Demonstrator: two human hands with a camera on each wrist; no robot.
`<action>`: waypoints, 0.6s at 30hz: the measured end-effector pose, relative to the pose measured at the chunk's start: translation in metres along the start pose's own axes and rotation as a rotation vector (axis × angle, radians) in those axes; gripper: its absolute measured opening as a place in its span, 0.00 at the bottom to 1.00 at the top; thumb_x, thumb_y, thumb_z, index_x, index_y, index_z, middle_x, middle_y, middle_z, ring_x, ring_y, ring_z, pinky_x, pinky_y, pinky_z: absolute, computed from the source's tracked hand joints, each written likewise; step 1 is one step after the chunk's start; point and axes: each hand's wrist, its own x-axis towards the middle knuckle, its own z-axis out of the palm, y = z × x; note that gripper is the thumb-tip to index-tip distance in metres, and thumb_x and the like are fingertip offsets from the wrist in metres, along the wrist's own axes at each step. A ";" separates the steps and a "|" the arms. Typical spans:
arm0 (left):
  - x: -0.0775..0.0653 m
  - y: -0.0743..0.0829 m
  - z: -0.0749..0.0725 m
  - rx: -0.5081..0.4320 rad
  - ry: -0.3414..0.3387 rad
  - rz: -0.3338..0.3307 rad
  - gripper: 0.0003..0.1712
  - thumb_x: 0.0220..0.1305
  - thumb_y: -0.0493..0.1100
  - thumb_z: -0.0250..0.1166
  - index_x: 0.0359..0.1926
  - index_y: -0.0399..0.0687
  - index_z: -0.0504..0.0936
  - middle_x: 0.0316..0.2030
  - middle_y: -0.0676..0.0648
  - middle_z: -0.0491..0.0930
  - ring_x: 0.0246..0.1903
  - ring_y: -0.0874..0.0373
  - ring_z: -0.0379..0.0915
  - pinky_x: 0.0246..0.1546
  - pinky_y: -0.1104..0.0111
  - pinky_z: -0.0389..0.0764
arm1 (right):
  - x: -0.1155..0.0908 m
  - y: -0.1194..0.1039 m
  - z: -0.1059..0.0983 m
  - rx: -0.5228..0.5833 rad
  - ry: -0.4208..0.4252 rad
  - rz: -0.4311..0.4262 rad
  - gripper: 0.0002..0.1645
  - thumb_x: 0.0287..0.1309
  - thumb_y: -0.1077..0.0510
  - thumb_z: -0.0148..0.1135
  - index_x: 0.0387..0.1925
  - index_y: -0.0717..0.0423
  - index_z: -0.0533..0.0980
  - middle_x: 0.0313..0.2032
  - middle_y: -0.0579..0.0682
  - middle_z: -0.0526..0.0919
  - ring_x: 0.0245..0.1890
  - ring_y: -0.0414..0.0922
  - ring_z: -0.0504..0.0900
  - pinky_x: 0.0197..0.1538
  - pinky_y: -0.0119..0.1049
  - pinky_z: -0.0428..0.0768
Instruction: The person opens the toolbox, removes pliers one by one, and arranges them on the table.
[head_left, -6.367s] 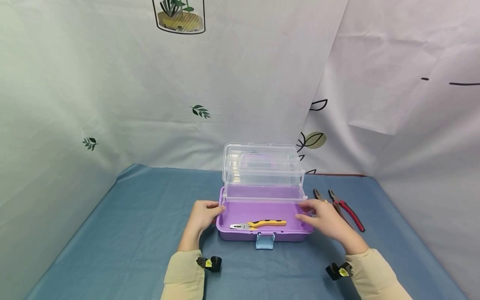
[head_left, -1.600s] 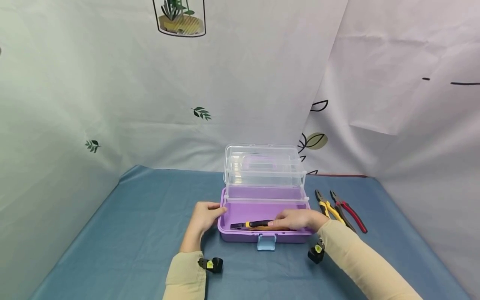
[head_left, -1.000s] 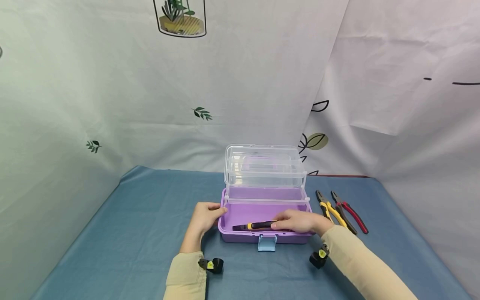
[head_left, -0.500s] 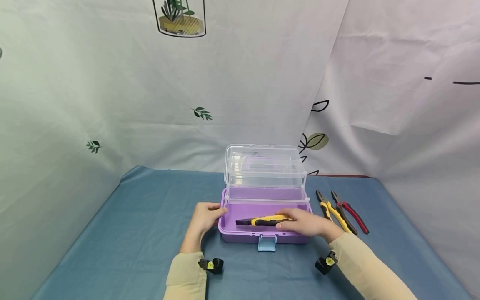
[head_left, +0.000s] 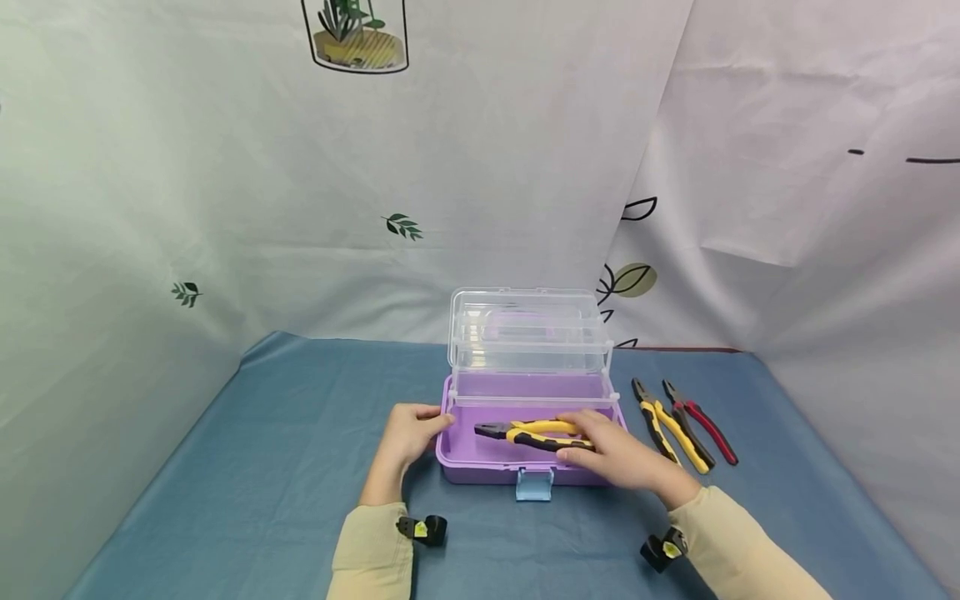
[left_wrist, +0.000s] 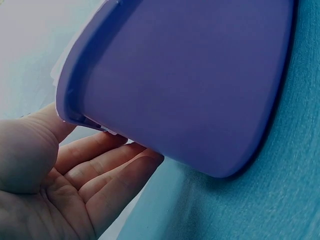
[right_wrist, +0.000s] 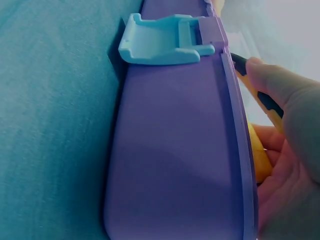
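My right hand (head_left: 617,454) grips pliers (head_left: 536,433) with yellow and black handles and a dark head. They are over the inside of a purple toolbox (head_left: 525,475), head pointing left, handles spread apart. In the right wrist view, the thumb lies along one handle (right_wrist: 270,104) and the fingers are at the other, just past the box's front rim. My left hand (head_left: 405,437) pinches the toolbox's left wall, thumb over the rim and fingers on the outside. In the left wrist view those fingers (left_wrist: 112,167) touch the wall below the rim.
The clear lid (head_left: 528,329) stands open at the back of the box, and a blue latch (head_left: 534,485) hangs down in front. To the right on the blue cloth (head_left: 300,467) lie yellow-black pliers (head_left: 667,425) and red-black pliers (head_left: 701,421). Fabric walls enclose the table.
Earlier the pliers lay in the box, with my right hand at its right wall. That hand now holds them; lately they turned and rose slightly, and their handles spread. My left hand stayed put.
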 end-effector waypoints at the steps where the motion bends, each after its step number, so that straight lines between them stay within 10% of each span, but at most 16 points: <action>1: 0.000 0.000 0.000 0.000 0.000 0.000 0.18 0.55 0.40 0.68 0.45 0.33 0.83 0.43 0.33 0.83 0.31 0.55 0.82 0.33 0.63 0.84 | -0.001 -0.001 0.001 0.001 0.012 0.001 0.36 0.62 0.39 0.55 0.62 0.58 0.67 0.48 0.48 0.75 0.41 0.41 0.71 0.42 0.36 0.73; 18: 0.000 -0.001 0.001 0.003 0.001 -0.007 0.18 0.55 0.41 0.68 0.45 0.33 0.83 0.43 0.34 0.83 0.34 0.54 0.82 0.35 0.62 0.84 | -0.012 -0.008 0.013 -0.138 0.206 -0.111 0.36 0.61 0.41 0.57 0.65 0.54 0.64 0.51 0.44 0.72 0.46 0.44 0.72 0.45 0.38 0.75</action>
